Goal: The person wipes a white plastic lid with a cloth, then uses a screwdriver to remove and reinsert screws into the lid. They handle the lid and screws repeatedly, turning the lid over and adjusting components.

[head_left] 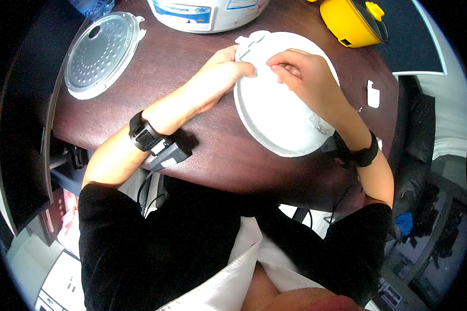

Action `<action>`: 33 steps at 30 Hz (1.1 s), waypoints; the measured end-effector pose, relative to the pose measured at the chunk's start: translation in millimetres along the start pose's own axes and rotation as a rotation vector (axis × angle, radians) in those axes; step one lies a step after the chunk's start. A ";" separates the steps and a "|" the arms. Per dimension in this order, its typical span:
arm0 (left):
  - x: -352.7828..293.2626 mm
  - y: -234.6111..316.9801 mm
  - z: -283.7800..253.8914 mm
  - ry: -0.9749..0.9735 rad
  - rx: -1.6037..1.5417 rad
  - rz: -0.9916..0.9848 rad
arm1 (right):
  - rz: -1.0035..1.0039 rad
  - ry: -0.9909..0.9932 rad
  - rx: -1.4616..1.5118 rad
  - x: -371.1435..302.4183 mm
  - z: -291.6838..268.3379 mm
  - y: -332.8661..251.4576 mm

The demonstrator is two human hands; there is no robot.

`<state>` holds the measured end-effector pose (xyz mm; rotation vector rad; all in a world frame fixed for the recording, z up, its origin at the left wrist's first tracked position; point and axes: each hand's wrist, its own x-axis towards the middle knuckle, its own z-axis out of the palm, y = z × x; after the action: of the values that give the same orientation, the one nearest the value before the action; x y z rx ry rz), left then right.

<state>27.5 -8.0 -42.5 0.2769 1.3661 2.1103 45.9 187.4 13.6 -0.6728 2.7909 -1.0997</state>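
Nearest the cam, at lower ctr of frame, a white collar (228, 264) is worn w/ a black top (124, 243), its short sleeves reaching both elbows. L wrist, left of ctr, is ringed by a black strap (142, 132) w/ a dark box (171, 156) hung off it; R wrist, right of ctr, is likewise banded by a black strap (367, 150).

A round white lid (275, 122) is held tilted over the desk (161, 67), just right of upper ctr. Its upper-left rim is gripped by the left hand (218, 76): thumb laid on the face, other fingers mostly hidden at/behind the rim. The right hand (308, 78) is placed over the lid's upper right part, fingers curled in, thumb & index brought close; whether anything is pinched btwn them can't be told. A small tab (247, 47) is seen on the rim by the left hand; a clear shiny piece (320, 124) is seen by the lid's lower right edge, partly hidden by R forearm.

A small white piece (373, 96) is left on the desk, right of the lid. A translucent lid (101, 59), dotted w/ holes, is set at upper left. Farther off, a white tub (228, 23) w/ blue label is cut by the top edge, ctr; a yellow pot (347, 23) w/ dark top is placed upper right; a bluish clear bottle (93, 8) is part-seen, top left.
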 end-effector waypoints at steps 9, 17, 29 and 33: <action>0.6 -3.3 -2.1 0.014 0.049 0.043 | 0.061 -0.063 -0.105 7.1 0.6 -8.2; 0.6 -8.3 -2.9 0.008 0.050 0.102 | 0.057 -0.091 -0.099 9.6 -0.6 -13.3; 0.8 -7.1 -3.1 0.001 0.060 0.085 | 0.131 -0.117 -0.242 14.5 -5.0 -23.2; 0.8 -7.0 -2.5 0.000 0.049 0.089 | 0.029 -0.083 -0.309 13.4 -2.7 -22.1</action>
<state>28.2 -7.4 -49.9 0.3640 1.4311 2.1502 41.4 169.1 31.5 -0.6821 2.9137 -0.6238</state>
